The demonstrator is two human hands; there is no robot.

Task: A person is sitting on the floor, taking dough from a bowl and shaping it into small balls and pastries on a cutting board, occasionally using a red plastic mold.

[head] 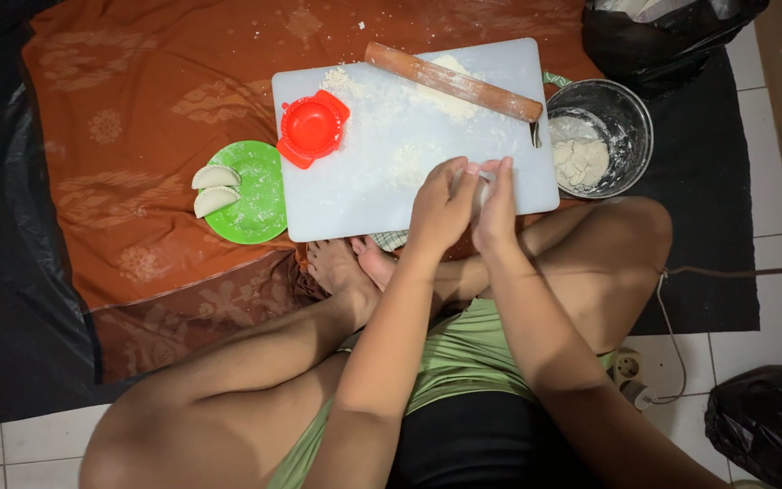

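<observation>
My left hand (pixel 441 206) and my right hand (pixel 498 204) meet over the near edge of a white floured cutting board (pixel 355 195). Between their fingers sits a small pale piece of dough (pixel 481 181), mostly hidden. A wooden rolling pin (pixel 452 81) lies slanted across the board's far side. At the board's left corner rests a red dumpling press (pixel 311 128), lying open. Two folded white dumplings (pixel 216 188) lie on a green plate (pixel 260 204) to the left.
A metal pot (pixel 622 113) with dough and flour stands right of the board. An orange patterned cloth (pixel 138 136) covers black plastic sheeting. Black bags sit at top right (pixel 662 36) and bottom right (pixel 767 421). A cable and plug (pixel 631 371) lie by my right knee.
</observation>
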